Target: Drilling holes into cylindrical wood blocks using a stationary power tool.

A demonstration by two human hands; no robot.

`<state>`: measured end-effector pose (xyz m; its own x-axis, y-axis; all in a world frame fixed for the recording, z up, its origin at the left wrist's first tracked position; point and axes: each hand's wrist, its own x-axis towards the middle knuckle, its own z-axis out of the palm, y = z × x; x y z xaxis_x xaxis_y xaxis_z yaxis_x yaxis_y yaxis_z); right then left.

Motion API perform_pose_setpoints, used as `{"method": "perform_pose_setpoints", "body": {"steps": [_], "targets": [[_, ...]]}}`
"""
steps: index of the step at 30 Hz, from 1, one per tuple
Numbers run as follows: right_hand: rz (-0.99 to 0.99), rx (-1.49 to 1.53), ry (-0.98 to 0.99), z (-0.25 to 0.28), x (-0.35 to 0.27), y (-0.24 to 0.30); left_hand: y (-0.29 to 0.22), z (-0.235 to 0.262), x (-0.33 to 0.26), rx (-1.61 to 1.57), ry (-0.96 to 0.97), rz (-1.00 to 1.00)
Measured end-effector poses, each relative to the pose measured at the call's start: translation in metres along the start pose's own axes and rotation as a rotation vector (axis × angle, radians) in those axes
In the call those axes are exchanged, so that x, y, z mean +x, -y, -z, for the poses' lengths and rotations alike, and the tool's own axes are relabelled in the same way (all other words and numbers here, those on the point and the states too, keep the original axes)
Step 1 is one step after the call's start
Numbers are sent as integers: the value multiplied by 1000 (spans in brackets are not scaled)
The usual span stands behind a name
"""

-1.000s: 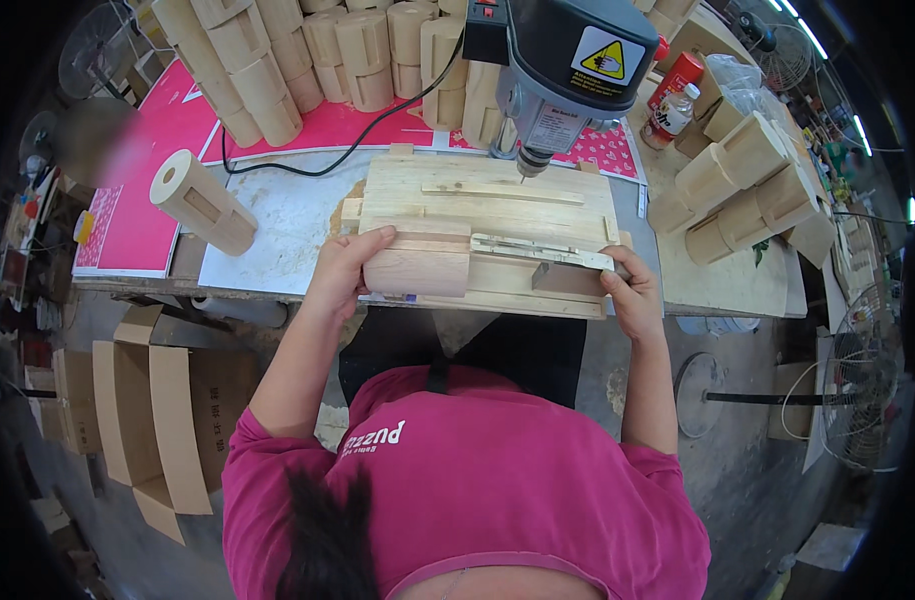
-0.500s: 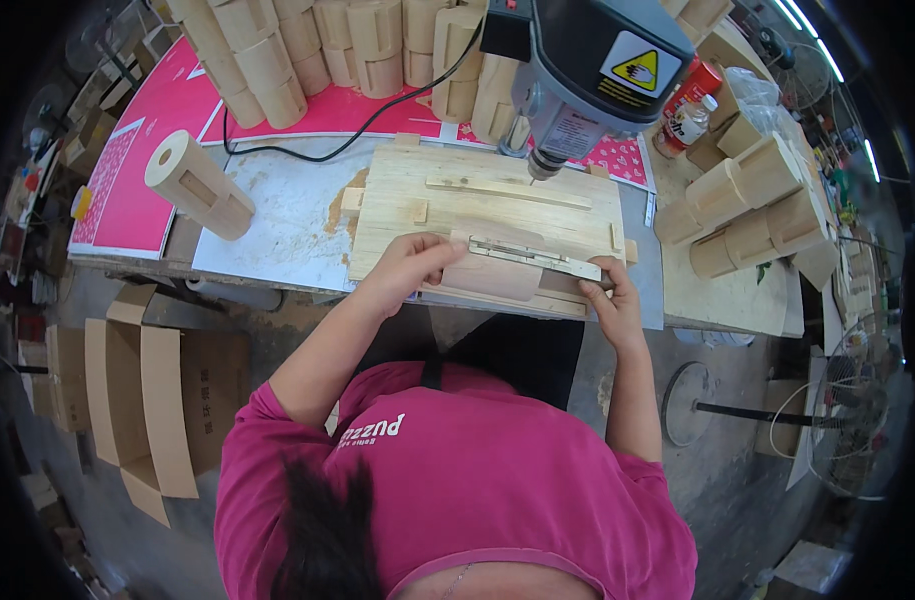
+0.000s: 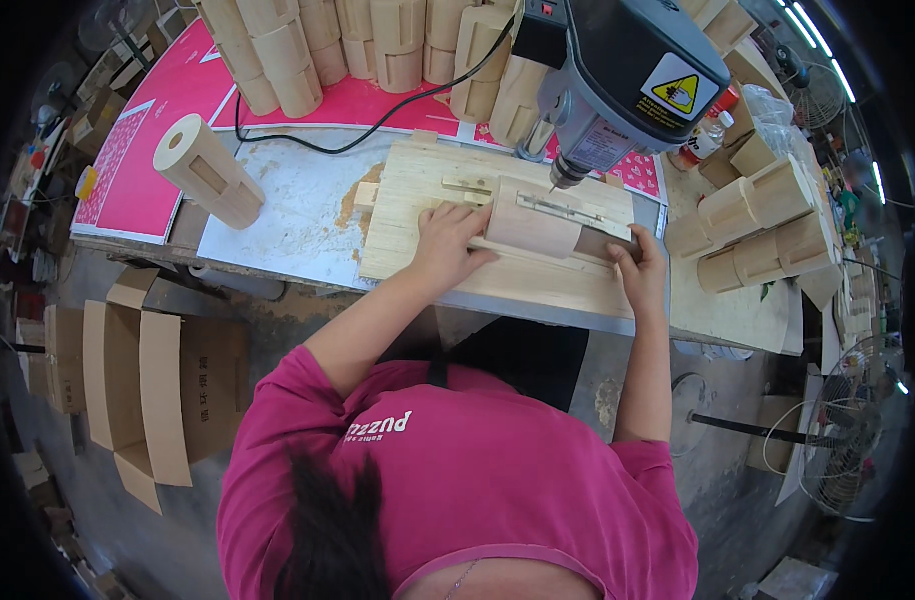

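A round wooden cylinder (image 3: pixel 537 222) lies on its side in a plywood jig (image 3: pixel 417 180) under the bit of a grey drill press (image 3: pixel 617 80). My left hand (image 3: pixel 449 238) presses on the cylinder's left end. My right hand (image 3: pixel 639 268) grips its right end, near the jig's right edge. A slot with a metal strip runs along the top of the cylinder, just below the drill bit (image 3: pixel 555 184).
Another notched wooden cylinder (image 3: pixel 207 170) lies on the metal-topped bench (image 3: pixel 277 210) at the left. Several more stand stacked at the back (image 3: pixel 337 50) and on the right (image 3: pixel 757 230). A black cable (image 3: pixel 377 125) crosses the bench. Open cardboard boxes (image 3: pixel 147 390) sit on the floor at left.
Both hands have slid the cylinder away from me across the jig, to a place under the drill bit. My left hand shifted from its front face onto its left end.
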<state>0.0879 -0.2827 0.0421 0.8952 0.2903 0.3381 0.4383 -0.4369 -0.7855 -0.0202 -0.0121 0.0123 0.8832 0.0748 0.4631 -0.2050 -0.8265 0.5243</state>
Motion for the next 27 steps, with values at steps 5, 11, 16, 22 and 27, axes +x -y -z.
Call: {"method": "perform_pose_setpoints", "body": {"steps": [5, 11, 16, 22, 27], "targets": [[87, -50, 21, -8, 20, -12, 21, 1, 13, -51, 63, -24], [-40, 153, 76, -22, 19, 10, 39, 10, 12, -188, 132, -49], [19, 57, 140, 3, 30, 28, 37, 13, 14, -168, 146, -54], [419, 135, -261, 53, 112, 139, 36, 16, 13, -144, 131, -78], [484, 18, -44, 53, 162, 142, 32, 14, 15, -127, 137, -87]]}}
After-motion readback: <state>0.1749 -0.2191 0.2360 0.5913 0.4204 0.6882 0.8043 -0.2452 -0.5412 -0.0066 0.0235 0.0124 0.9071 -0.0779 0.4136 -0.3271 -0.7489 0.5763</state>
